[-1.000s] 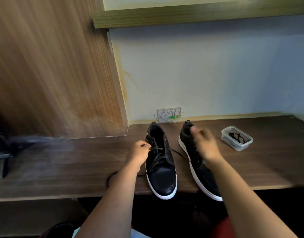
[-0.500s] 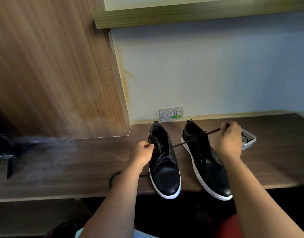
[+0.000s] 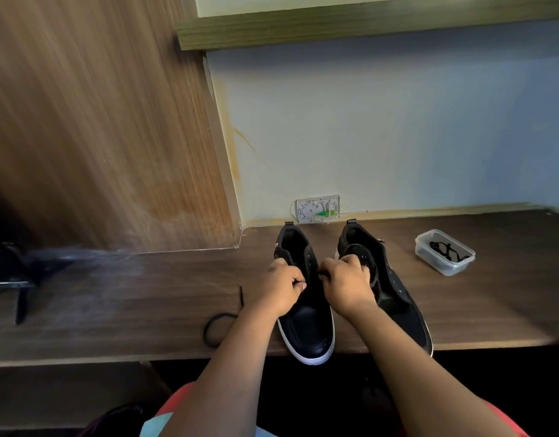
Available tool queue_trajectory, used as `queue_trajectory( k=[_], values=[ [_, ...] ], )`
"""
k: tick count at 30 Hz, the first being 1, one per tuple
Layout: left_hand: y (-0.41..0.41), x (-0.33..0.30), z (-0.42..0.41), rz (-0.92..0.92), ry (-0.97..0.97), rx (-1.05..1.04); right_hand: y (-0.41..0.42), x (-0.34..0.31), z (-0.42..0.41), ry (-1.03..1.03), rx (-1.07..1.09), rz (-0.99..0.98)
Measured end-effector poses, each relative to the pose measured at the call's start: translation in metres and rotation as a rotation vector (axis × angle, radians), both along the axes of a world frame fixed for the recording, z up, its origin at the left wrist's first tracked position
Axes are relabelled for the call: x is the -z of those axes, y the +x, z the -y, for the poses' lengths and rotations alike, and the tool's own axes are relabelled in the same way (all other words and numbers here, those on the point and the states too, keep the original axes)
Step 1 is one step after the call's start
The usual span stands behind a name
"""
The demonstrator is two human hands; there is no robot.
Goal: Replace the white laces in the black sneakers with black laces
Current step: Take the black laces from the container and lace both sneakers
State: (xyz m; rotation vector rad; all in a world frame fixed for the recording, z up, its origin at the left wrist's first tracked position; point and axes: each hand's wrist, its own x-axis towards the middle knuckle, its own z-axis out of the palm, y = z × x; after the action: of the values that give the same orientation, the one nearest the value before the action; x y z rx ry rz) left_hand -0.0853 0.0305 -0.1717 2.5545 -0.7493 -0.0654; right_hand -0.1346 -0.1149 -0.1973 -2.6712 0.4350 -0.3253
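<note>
Both hands work over the left sneaker (image 3: pixel 306 310) on the desk (image 3: pixel 145 294): the left hand (image 3: pixel 281 287) and right hand (image 3: pixel 347 283), fingers curled, each pinch the black lace (image 3: pixel 223 323), whose slack loops left of that sneaker.

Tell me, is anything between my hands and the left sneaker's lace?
Nothing visible is. Both the left hand and right hand are already on the left sneaker, fingers curled and pinching its black lace over the eyelets.
</note>
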Motion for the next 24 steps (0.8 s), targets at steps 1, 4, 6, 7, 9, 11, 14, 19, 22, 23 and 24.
queue_trajectory(
  k=[1, 4, 6, 7, 9, 11, 14, 19, 22, 23, 24],
  values=[
    [0.001, 0.001, 0.000, -0.013, -0.006, -0.005, 0.000, -0.001, 0.003, 0.136, 0.027, 0.062],
    [0.003, 0.001, -0.002, -0.091, -0.033, -0.017, -0.002, -0.014, 0.015, 0.415, 0.050, 0.189],
    [0.003, -0.001, -0.001, -0.116, 0.027, 0.005, -0.004, -0.022, 0.022, 0.521, 0.107, 0.233],
    [0.003, -0.002, -0.001, -0.117, 0.072, 0.005, -0.005, -0.024, 0.024, 0.616, 0.155, 0.253],
    [0.001, -0.005, 0.000, -0.148, 0.089, -0.026, -0.006, -0.029, 0.025, 0.820, 0.236, 0.307],
    [0.000, -0.012, -0.001, -0.316, -0.094, -0.077, -0.007, -0.030, 0.027, 0.772, 0.255, 0.354],
    [-0.001, -0.030, -0.007, -0.589, -0.538, -0.114, -0.015, -0.034, 0.024, 0.276, 0.092, 0.391],
    [-0.009, -0.048, -0.012, -0.628, -0.819, 0.029, -0.012, -0.038, -0.015, 0.340, -0.326, 0.274],
    [-0.009, -0.052, -0.016, -0.687, -1.026, -0.013, -0.010, -0.040, -0.016, 0.358, -0.165, 0.313],
    [-0.006, -0.053, -0.019, -0.725, -1.115, -0.042, -0.010, -0.041, -0.008, 0.284, -0.020, 0.290],
    [-0.004, -0.056, -0.023, -0.758, -1.187, -0.064, -0.012, -0.041, 0.001, 0.181, 0.126, 0.239]
  ],
)
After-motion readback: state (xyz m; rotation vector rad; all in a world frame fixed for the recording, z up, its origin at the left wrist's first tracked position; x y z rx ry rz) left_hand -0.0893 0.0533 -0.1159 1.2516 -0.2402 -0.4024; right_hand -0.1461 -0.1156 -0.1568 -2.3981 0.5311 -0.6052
